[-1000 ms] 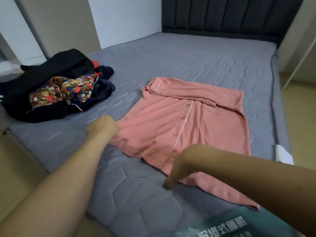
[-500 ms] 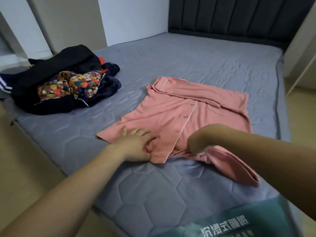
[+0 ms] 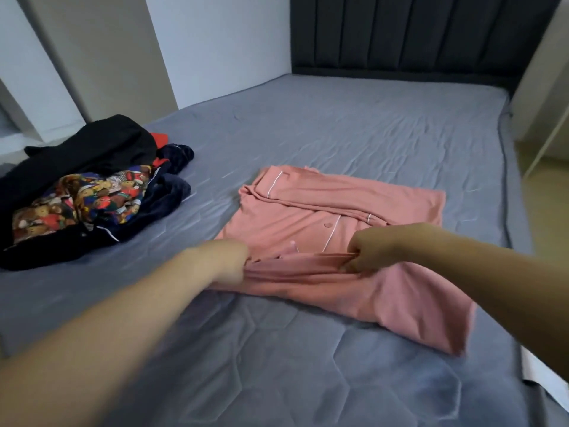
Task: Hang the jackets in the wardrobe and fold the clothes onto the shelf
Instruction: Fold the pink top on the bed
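A pink button-up pyjama shirt [image 3: 311, 217] with white piping lies on the grey mattress [image 3: 354, 131], its sleeves folded across the chest. My left hand [image 3: 226, 261] grips the shirt's near hem at its left corner. My right hand [image 3: 368, 252] pinches the same hem further right. The hem is lifted and drawn up over the shirt's lower half, and the near right part hangs in a loose fold.
A heap of clothes [image 3: 83, 192] sits at the mattress's left edge: black and navy garments, a bear-print piece, a bit of red. A dark padded headboard [image 3: 415, 32] stands at the back. Wooden floor [image 3: 545, 192] shows to the right of the bed.
Both hands have taken hold of the shirt's near hem and raised it away from me, folding the lower part up over the body. The view has shifted slightly.
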Demonstrator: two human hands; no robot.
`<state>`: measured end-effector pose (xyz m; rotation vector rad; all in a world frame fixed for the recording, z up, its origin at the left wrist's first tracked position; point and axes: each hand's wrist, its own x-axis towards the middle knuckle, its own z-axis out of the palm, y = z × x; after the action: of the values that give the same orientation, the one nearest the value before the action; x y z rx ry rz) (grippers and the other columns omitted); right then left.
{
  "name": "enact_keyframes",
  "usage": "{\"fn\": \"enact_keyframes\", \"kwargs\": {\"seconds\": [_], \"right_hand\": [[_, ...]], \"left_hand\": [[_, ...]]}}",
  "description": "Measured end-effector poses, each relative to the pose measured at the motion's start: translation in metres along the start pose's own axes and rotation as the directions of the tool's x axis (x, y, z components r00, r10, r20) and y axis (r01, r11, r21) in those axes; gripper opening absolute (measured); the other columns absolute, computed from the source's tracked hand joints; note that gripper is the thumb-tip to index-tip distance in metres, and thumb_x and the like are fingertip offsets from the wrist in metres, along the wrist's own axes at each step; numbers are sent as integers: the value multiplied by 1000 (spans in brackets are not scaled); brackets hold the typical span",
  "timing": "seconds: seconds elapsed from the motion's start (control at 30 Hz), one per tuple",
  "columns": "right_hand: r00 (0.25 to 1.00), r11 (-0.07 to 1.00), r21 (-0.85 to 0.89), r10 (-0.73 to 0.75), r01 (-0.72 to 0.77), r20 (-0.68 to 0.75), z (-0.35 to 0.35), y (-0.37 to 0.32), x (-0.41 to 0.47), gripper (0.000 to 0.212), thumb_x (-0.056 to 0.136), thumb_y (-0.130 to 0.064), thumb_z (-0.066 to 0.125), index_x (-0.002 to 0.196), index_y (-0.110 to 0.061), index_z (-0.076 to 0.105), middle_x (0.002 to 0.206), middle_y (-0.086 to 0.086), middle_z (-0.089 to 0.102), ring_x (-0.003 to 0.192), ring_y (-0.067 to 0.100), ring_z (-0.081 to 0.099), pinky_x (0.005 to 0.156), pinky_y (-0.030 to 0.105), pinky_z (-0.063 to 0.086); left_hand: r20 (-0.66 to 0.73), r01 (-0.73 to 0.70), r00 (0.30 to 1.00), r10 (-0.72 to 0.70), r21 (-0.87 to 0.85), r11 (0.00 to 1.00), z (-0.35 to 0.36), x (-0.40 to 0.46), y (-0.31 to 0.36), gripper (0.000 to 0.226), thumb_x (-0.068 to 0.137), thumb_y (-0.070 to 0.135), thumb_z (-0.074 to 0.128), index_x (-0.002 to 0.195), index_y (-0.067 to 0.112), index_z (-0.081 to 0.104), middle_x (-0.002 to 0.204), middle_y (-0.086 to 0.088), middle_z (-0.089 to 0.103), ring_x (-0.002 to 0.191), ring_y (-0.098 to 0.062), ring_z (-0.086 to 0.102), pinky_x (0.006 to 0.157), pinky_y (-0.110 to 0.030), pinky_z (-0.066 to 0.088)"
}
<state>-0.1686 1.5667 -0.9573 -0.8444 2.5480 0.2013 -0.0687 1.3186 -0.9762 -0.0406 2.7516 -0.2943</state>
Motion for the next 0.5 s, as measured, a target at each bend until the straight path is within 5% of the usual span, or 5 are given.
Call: {"fn": "enact_keyframes", "kwargs": {"seconds": [0.1, 0.2, 0.3, 0.4, 0.5], "right_hand": [[999, 998, 42, 50, -50, -7, -16, 33, 18, 39, 84, -57, 62, 73, -20, 56, 67, -8, 54, 63, 13, 50, 62, 28, 39], [969, 978, 35, 197, -204, 147, -33, 70, 39, 14, 83, -23, 62, 92, -13, 61, 79, 2, 59, 66, 16, 54, 60, 21, 42], [906, 922, 68, 356, -380, 230, -56, 106, 54, 36, 79, -10, 58, 114, 2, 58, 113, 23, 63, 96, 32, 65, 84, 32, 53], [884, 896, 34, 429, -443, 187, -70, 136, 75, 48, 85, -9, 57, 130, 5, 48, 129, 25, 55, 102, 29, 61, 74, 32, 54], [825, 862, 33, 473, -506, 309, -62, 174, 96, 55, 88, -15, 58, 139, 0, 41, 137, 24, 48, 116, 34, 56, 96, 41, 49]], "left_hand": [[-23, 237, 971, -237, 163, 958, -43, 38, -26, 33, 87, 10, 50, 117, 14, 62, 125, -8, 63, 111, -28, 62, 78, -35, 46], [-198, 374, 921, -336, 200, 906, -73, 91, -34, 34, 92, 12, 46, 122, 20, 60, 130, -3, 60, 119, -25, 59, 94, -38, 43], [-378, 429, 860, -342, 175, 886, -103, 149, -33, 33, 92, 10, 44, 117, 20, 63, 125, -3, 64, 118, -24, 59, 102, -36, 34], [-420, 506, 767, -485, -70, 860, -111, 206, -30, 31, 88, 10, 47, 113, 15, 66, 121, -9, 65, 117, -29, 58, 101, -37, 35], [-259, 554, 643, -721, -493, 671, -93, 249, -32, 32, 90, 21, 52, 117, 10, 64, 128, -17, 61, 123, -34, 54, 105, -43, 35]]}}
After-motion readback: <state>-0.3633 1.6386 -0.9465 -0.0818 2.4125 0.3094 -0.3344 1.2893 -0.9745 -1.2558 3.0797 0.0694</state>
